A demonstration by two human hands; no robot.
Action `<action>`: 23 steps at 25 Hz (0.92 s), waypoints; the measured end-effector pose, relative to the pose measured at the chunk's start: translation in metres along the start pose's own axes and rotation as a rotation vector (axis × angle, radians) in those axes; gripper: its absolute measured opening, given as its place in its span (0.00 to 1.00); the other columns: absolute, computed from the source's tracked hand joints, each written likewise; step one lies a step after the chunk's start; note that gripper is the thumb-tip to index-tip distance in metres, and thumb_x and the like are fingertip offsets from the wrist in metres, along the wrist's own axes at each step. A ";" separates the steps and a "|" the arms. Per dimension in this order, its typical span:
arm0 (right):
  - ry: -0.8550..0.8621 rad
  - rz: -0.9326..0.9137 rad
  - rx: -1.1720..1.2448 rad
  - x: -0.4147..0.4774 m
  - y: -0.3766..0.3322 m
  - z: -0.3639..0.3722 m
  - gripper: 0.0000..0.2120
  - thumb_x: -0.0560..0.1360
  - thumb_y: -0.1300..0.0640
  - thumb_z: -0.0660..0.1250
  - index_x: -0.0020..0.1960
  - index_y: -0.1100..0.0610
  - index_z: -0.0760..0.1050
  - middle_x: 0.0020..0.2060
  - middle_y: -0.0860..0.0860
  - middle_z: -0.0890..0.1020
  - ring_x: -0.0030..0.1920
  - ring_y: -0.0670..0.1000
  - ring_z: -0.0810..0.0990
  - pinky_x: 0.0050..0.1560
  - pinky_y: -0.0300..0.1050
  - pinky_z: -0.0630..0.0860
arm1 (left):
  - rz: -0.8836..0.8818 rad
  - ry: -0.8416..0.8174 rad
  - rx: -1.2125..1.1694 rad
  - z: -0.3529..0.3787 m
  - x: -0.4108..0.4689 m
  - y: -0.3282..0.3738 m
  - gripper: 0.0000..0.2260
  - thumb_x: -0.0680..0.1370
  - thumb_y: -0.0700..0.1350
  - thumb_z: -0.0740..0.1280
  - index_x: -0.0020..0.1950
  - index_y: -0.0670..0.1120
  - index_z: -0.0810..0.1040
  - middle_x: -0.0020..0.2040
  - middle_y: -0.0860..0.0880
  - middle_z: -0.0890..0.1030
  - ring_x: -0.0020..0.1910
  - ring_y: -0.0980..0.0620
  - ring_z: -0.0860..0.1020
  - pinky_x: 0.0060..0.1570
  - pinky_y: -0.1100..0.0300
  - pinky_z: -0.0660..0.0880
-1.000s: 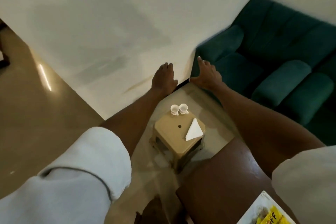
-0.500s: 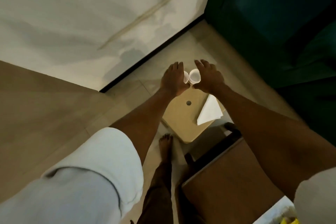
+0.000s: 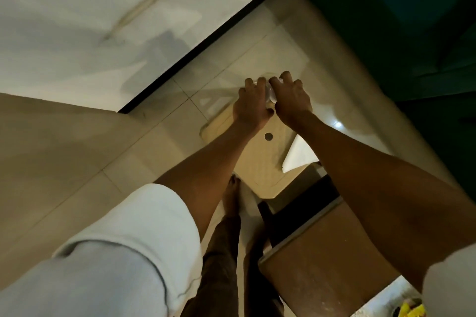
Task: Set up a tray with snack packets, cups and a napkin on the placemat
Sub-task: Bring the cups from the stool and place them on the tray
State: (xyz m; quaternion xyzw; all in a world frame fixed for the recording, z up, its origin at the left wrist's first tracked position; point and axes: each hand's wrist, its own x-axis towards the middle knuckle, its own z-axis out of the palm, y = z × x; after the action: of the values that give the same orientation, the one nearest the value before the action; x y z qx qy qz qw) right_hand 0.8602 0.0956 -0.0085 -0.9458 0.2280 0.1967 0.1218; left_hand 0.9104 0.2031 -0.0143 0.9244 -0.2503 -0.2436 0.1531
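The left hand (image 3: 251, 104) and the right hand (image 3: 292, 100) are held close together, side by side, with the fingers of both curled down over two small white cups (image 3: 271, 92). The cups are gripped between the two hands and are almost wholly hidden, so only slivers of white are seen between the fingers. Which hand has which cup cannot be told. The cups are held over the far corner of a beige plastic stool (image 3: 257, 162), and it cannot be told whether they are touching it. A round hole is seen in the middle of the stool's seat. A folded white napkin (image 3: 296, 154) lies on the stool's right side, partly covered by the right forearm. A bare foot (image 3: 231, 195) is placed on the pale tiled floor (image 3: 159, 147), just beside the stool's near edge. A brown table (image 3: 322, 280) stands nearer, to the right. At its lower right corner a white tray (image 3: 386, 298) with a yellow packet (image 3: 412, 311) is cut off by the frame. A dark green sofa (image 3: 399, 20) fills the upper right and a white wall (image 3: 77, 8) the upper left.
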 end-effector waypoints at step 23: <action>0.535 0.379 0.086 -0.377 0.189 -0.339 0.30 0.70 0.49 0.80 0.66 0.54 0.70 0.59 0.57 0.77 0.52 0.63 0.83 0.45 0.56 0.80 | 0.678 0.186 -0.022 -0.205 -0.245 0.402 0.13 0.80 0.49 0.68 0.61 0.47 0.73 0.59 0.42 0.75 0.51 0.42 0.79 0.40 0.53 0.71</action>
State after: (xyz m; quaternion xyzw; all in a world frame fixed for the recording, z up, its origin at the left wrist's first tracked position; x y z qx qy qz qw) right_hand 0.5682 -0.0317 0.4289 -0.8987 0.4318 -0.0491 0.0587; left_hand 0.6776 0.0349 0.4109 0.8052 -0.5254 -0.0963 0.2574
